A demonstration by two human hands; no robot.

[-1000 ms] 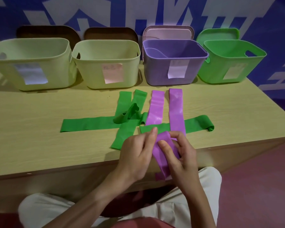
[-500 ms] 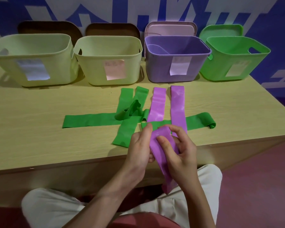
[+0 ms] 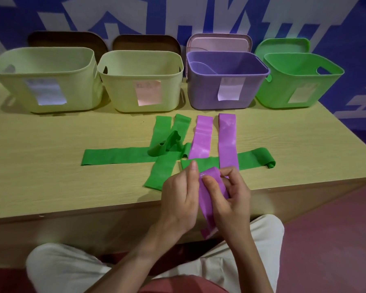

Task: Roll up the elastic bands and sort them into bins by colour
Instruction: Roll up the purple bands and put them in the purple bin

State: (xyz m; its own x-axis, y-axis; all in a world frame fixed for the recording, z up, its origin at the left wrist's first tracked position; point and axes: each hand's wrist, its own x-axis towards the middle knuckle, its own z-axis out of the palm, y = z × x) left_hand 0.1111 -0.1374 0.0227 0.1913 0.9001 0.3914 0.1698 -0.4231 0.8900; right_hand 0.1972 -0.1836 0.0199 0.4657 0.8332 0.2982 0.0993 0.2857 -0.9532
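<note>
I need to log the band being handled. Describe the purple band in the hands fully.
The purple band is a flat, smooth, stretchy-looking strip, slightly glossy. Its upper end is folded over at the start of a roll, pinched between the left hand and right hand. The rest hangs down past the table edge toward the lap.

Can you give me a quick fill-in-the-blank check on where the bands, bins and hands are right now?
1. Both hands, left hand and right hand, hold a ____ elastic band.
2. The purple plastic bin stands directly left of the ____ plastic bin.
3. Lying flat on the wooden table are ____ purple elastic bands.
4. The held band's loose end hangs ____ the table edge.

Missing words: purple; green; two; below
</note>
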